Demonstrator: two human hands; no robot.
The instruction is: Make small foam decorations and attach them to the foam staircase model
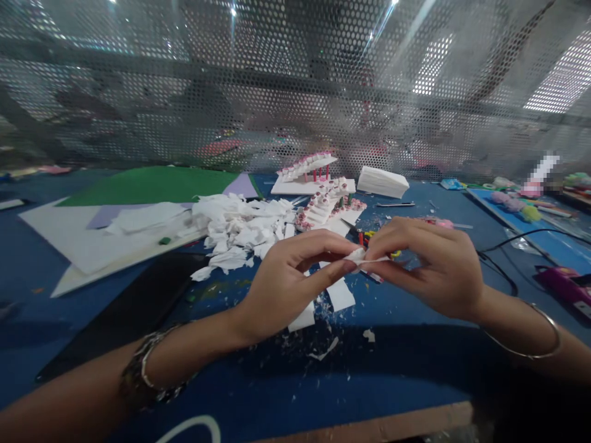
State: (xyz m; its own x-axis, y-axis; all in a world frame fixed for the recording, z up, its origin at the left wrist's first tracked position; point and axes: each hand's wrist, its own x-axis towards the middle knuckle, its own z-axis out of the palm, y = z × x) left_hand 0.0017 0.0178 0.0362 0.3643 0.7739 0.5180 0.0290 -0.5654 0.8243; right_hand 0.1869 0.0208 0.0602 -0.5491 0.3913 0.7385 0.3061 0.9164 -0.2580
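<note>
Held in midair above the blue bench, between the left hand and the right hand: a small white scrap. Fingers of both drawn nearly together, pinching the scrap from either side, with thumbs below. Beneath, white strips and crumbs. Just beyond, partly hidden by the hands, red-and-yellow handles; behind these, a white staircase model with pink dots, then a second model on red posts. Nearby, a folded stack and a pen. Left, a paper heap, a green sheet and a black slab. Right, a black cable and a purple gadget with a pale mark too small to read.
</note>
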